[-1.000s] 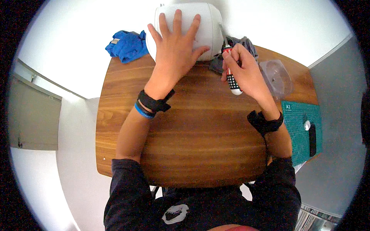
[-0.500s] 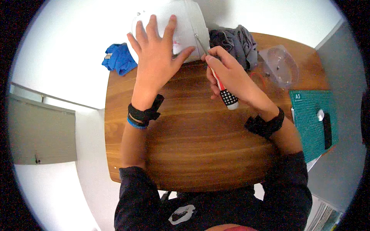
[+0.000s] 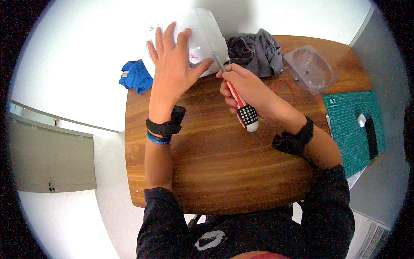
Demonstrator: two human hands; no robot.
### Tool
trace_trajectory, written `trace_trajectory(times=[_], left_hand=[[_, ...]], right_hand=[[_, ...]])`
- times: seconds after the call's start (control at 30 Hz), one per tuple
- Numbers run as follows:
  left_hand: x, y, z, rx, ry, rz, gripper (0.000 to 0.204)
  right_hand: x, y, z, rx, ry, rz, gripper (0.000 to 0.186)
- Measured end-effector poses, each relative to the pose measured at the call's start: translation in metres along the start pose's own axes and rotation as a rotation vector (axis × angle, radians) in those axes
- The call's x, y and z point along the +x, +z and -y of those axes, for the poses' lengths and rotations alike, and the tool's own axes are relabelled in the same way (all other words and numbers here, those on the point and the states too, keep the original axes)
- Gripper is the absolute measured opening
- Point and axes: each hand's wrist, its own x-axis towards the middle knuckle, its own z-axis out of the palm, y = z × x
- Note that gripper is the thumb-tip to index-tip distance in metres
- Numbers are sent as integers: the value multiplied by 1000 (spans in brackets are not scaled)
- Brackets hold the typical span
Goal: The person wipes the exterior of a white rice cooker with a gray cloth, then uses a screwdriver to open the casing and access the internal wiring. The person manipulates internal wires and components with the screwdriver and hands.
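A white, rounded plastic housing [image 3: 202, 32] with a seam down its right part and a small pink mark stands at the table's far edge. My left hand [image 3: 174, 71] lies on it, fingers spread and thumb out to the right. In my right hand [image 3: 246, 86] is a screwdriver [image 3: 248, 114], its handle striped red and white with a black, white-starred end. My fingers wrap the front of the handle. The thin metal shaft points away from me, and its tip meets the housing near the seam. Whether the tip sits inside the seam I cannot tell.
A blue cloth [image 3: 137, 77] lies left of the housing, a crumpled grey cloth [image 3: 267, 49] right of it. Farther right are a clear plastic tray [image 3: 312, 69], a red wire-like loop [image 3: 284, 82] and a green cutting mat [image 3: 351, 129] bearing a black strip [image 3: 371, 138].
The screwdriver's tip has come down along the seam, toward me. My right hand has drawn slightly nearer, while my left hand stays spread on the housing. The whole view has shifted a little.
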Motion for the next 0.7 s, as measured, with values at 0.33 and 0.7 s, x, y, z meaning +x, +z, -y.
trace_trajectory(times=[0.33, 0.7], left_hand=[[8, 10, -8, 1, 33, -69, 103], [5, 13, -12, -34, -2, -127, 108]], right_hand=[[7, -15, -6, 27, -18, 100, 33], [7, -24, -5, 260, 107, 145, 33]])
